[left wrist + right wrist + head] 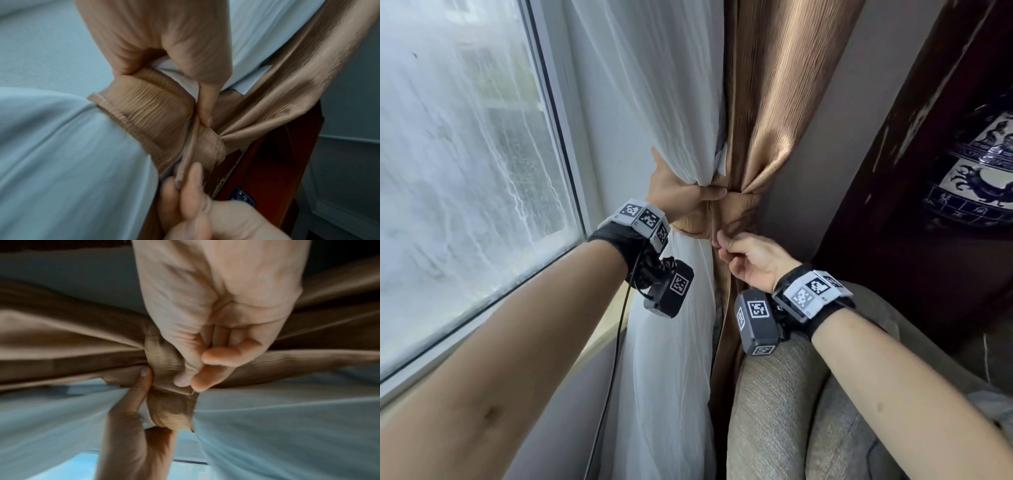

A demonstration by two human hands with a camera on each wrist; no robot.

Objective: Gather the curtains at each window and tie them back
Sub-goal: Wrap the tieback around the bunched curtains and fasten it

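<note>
Head view looks down along both forearms; both wrist views sit close, sharing the tie-back band [156, 113].

Location: a lived-in room of a home, at a window corner.

A large glazed window [465, 154] with a pale frame and sill fills the left side. A white sheer curtain [654, 85] and a ribbed tan curtain [784, 85] hang together in the corner, bound by a matching tieback [736, 200]. A grey-beige upholstered sofa [784, 394] stands just beside the curtains. A blue-and-white patterned ceramic vase [976, 174] sits in dark, worn wooden furniture [900, 144] on the right.
</note>
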